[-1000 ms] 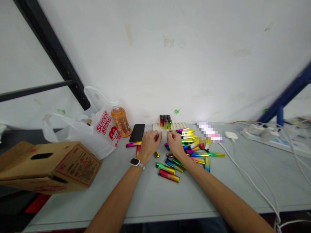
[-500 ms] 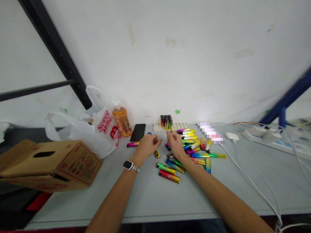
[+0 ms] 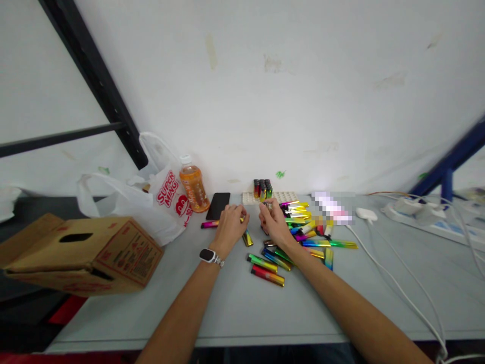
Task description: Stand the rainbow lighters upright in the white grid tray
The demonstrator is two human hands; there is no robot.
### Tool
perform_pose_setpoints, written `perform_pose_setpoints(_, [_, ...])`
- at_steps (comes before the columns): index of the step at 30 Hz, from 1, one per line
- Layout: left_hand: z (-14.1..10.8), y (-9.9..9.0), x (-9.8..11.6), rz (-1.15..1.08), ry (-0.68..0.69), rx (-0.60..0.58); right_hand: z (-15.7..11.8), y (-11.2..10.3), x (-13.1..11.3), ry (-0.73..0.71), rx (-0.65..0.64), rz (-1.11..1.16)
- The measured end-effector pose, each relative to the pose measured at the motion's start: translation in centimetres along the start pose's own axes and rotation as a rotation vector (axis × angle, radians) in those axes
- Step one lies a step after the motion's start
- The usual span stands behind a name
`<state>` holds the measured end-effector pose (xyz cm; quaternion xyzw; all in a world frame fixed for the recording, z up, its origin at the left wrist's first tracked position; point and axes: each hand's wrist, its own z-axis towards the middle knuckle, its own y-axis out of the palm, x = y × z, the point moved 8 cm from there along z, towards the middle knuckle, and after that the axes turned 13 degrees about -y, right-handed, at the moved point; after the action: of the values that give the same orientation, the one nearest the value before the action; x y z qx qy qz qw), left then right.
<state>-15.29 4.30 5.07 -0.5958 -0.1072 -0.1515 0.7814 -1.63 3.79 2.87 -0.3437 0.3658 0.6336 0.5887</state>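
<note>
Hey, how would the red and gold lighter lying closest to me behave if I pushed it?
The red and gold lighter looks rigid, given its straight case, so it probably won't bend. Its shiny finish suggests it may slide easily. Lying on its side, it seems unlikely to tip.

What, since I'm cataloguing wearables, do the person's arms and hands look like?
The left hand and right hand are ungloved. The left forearm has no sleeve and wears a watch with a dark, rounded rectangular face, a pale case and a silvery band. The right forearm shows no sleeve and nothing else worn.
</note>
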Motion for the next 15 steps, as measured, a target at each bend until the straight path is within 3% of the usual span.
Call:
perform_pose_setpoints(3, [0.0, 0.1, -0.4, 0.075, -0.048, 0.025, 0.8, -0.2, -0.9, -0.084, -0.050, -0.029])
perform_pose_setpoints(10, [0.6, 0.3, -0.7, 0.146, -0.132, 0.045, 6.0, -2.4, -4.2, -0.306, -0.107, -0.484])
perform_pose_setpoints(15, [1.0, 0.6, -0.7, 0.158, -0.182, 0.037, 10.1, -1.3, -4.4, -0.422, -0.291, -0.706])
